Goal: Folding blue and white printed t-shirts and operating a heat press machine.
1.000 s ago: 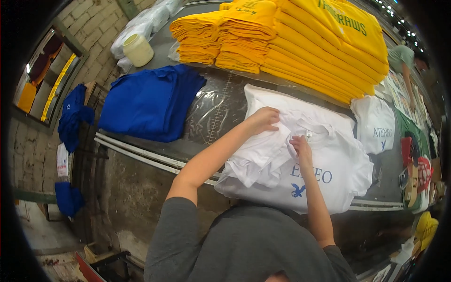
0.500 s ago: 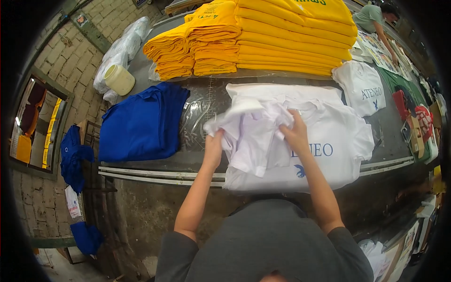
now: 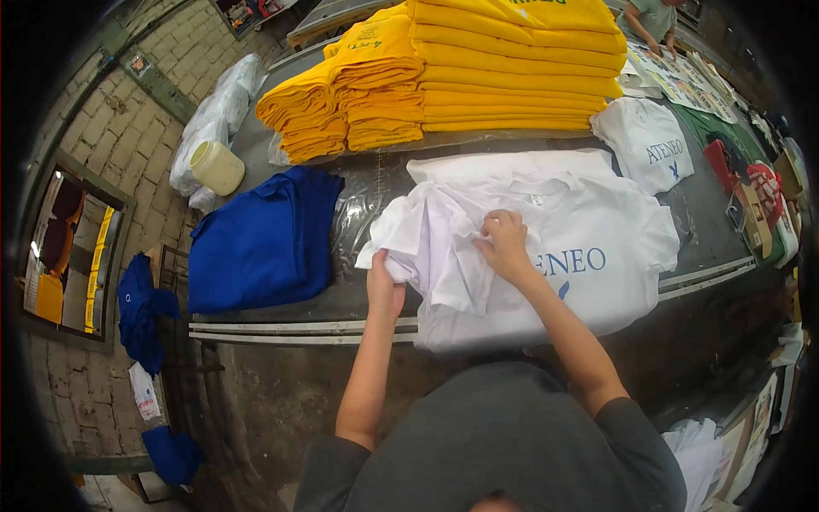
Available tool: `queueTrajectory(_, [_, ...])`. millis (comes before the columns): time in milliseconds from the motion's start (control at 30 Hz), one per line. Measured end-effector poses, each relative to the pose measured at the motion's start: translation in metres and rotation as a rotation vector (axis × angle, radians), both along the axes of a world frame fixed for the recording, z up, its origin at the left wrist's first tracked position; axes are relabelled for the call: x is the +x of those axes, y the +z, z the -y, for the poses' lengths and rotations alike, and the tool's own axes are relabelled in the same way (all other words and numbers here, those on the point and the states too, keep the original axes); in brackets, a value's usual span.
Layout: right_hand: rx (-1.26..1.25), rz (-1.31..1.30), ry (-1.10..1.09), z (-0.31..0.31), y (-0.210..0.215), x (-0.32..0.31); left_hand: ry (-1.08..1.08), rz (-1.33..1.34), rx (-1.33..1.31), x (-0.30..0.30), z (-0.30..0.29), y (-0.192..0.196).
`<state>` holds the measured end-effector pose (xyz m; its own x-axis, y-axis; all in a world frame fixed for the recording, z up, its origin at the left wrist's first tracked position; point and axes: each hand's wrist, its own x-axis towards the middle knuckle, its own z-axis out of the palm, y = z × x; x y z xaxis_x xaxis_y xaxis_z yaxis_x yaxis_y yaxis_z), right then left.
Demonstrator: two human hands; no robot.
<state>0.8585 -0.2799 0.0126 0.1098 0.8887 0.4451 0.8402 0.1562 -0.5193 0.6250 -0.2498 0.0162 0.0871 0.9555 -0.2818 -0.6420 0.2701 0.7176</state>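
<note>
A crumpled white garment (image 3: 439,247), likely a shirt, is bunched between my hands above the table. My left hand (image 3: 386,286) grips its lower left edge, with fingers partly under the cloth. My right hand (image 3: 505,245) pinches the fabric on its right side, thumb and fingertips together. Under and to the right of it lies a white T-shirt (image 3: 627,230) spread flat on other white cloth, collar away from me, with blue lettering and a blue emblem partly covered by my right arm.
Folded blue cloth (image 3: 256,243) lies on the dark table (image 3: 384,175) at the left, beside clear plastic. Tall stacks of yellow shirts (image 3: 520,81) stand behind. A folded white shirt (image 3: 646,147) lies at the right, a pale jar (image 3: 217,167) at far left. Another person (image 3: 653,21) works at back right.
The white garment has been opened out somewhat and its bunched top has come down. My right hand has moved left and inward along it; my left hand has lowered slightly.
</note>
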Motion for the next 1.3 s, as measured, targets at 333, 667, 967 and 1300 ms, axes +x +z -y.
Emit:
queueTrajectory(333, [0.179,-0.290,0.087,0.009,0.033,-0.021,-0.179,0.063,0.045,0.015,0.014,0.013])
queueTrajectory(667, [-0.315,-0.581,0.067,0.002,0.022,0.033,-0.171,0.090,0.008,-0.003,0.011,0.018])
queueTrajectory(967, [-0.202,-0.450,-0.170,0.006,-0.017,-0.009,-0.151,-0.235,0.237,0.028,0.016,0.000])
queueTrajectory(1300, [0.257,-0.678,-0.332,0.041,0.018,0.065,-0.335,-1.686,1.222,0.128,0.044,-0.017])
